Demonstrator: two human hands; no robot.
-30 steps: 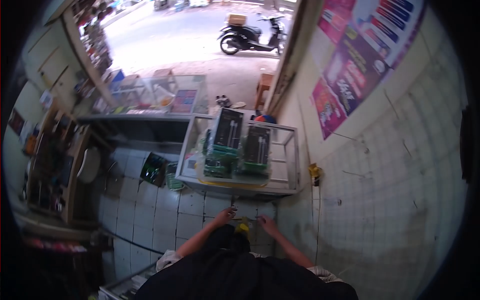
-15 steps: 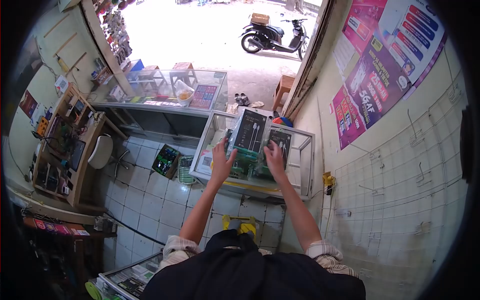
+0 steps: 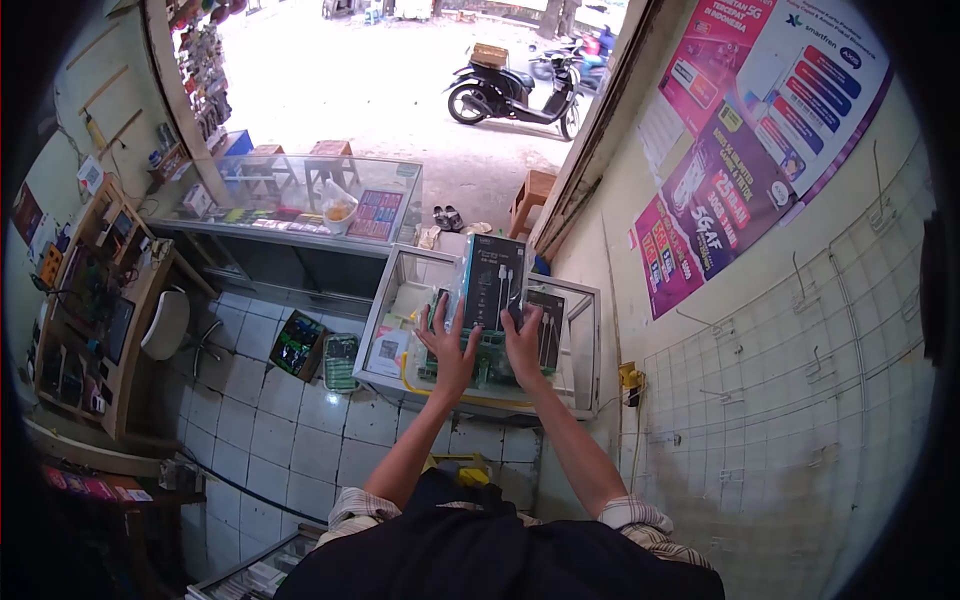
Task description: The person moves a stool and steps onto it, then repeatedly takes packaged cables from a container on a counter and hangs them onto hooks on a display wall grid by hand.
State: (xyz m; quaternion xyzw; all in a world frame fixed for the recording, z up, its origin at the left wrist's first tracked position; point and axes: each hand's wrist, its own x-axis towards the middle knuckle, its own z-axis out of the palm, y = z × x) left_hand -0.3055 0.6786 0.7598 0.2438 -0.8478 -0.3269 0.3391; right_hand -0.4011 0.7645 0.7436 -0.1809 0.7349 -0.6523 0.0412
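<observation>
Fingers of left hand, right hand flank one tall box, grip unclear; one showcase beneath.

A: Pack state?
B: Black face, white cable print, clear wrap. Between both hands, over tabletop.
A: Second pack?
B: Also black, just right of it, partly hidden.

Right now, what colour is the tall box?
The tall box is mostly black, seen in the head view.
</observation>
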